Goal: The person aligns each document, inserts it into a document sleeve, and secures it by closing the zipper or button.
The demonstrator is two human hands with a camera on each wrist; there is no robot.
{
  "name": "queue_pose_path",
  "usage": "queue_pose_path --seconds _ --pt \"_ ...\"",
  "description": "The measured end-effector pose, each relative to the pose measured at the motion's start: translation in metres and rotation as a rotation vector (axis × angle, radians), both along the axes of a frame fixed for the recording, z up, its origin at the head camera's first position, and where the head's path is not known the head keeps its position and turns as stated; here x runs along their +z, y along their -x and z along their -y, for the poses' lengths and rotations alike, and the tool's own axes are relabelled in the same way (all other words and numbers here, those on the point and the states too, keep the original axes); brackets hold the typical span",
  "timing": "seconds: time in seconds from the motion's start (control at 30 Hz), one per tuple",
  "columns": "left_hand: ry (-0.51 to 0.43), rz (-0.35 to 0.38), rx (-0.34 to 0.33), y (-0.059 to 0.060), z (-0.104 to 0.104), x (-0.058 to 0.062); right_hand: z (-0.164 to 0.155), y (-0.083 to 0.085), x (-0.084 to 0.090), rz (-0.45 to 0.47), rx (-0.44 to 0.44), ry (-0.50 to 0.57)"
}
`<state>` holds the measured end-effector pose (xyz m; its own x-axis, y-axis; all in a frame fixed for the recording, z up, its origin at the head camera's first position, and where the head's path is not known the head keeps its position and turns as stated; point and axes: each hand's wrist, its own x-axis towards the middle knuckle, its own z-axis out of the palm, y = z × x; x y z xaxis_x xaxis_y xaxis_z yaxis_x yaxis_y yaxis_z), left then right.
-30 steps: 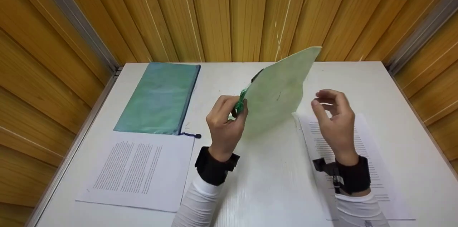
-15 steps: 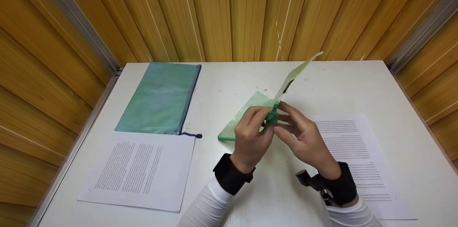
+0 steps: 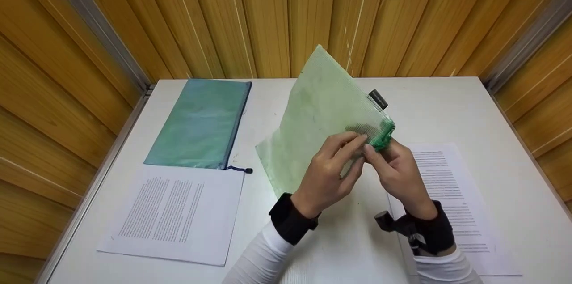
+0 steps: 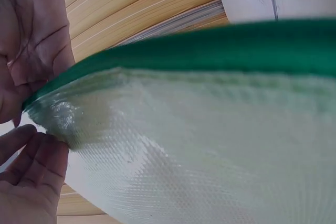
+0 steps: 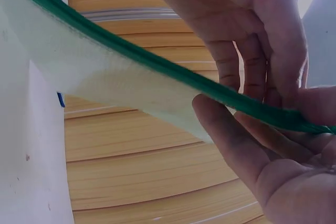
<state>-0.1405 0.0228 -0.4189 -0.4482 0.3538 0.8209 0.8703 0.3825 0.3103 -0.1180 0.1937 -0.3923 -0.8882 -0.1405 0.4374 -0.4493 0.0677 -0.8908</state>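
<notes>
A pale green mesh zip pouch (image 3: 317, 100) is raised and tilted above the table in the head view, its lower left corner close over the tabletop. My right hand (image 3: 400, 174) pinches its bunched bright green corner, thumb in front and the other fingers partly hidden behind. The left hand (image 3: 333, 167) has its curled fingers and thumb at the pouch beside that corner, fingertips right by the right thumb. A black tab (image 3: 378, 99) sticks out from the pouch's edge. In the left wrist view the dark green zip edge (image 4: 220, 48) runs above the mesh.
A blue-green zip pouch (image 3: 199, 123) lies flat at the back left, its zip pull (image 3: 243, 169) hanging off the near corner. Printed paper (image 3: 170, 217) lies in front of it. More printed sheets (image 3: 464, 212) lie under the right forearm. Wood-patterned walls (image 3: 268, 15) enclose the white table.
The right hand has come in from the right to the pouch's corner, which the left hand held alone. The corner has moved right, and the pouch has swung round to face left.
</notes>
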Motion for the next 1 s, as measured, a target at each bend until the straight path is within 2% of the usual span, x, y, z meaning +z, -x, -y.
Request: queue_pose_path --seconds 0.1,0.23,0.33,0.4,0.47,0.57,0.7,0.8,0.9,1.0 --pt "0.014 -0.010 0.002 0.002 0.001 0.001 -0.002 0.001 0.001 -0.007 -0.020 0.005" --pt "0.023 -0.001 0.027 0.003 0.004 0.003 -0.007 0.003 0.002 -0.012 -0.103 -0.037" --pt "0.026 -0.016 0.051 0.003 0.006 0.008 -0.012 0.004 0.001 -0.082 -0.183 -0.095" --pt "0.030 -0.055 0.070 0.003 0.008 0.013 -0.015 0.004 0.001 -0.156 -0.225 -0.135" --pt "0.043 -0.115 0.096 0.004 0.008 0.019 -0.018 0.004 0.002 -0.236 -0.249 -0.152" --pt "0.072 -0.250 0.147 0.006 0.007 0.035 -0.020 0.003 0.003 -0.362 -0.259 -0.135" --pt "0.113 -0.453 0.203 0.008 0.006 0.061 -0.021 0.003 0.002 -0.503 -0.281 -0.074" --pt "0.164 -0.573 0.255 0.007 0.008 0.075 -0.018 0.006 0.000 -0.586 -0.259 -0.012" --pt "0.221 -0.648 0.312 0.003 0.011 0.082 -0.011 0.009 0.000 -0.655 -0.187 0.054" --pt "0.268 -0.693 0.337 -0.001 0.014 0.084 -0.007 0.012 -0.001 -0.667 -0.143 0.046"
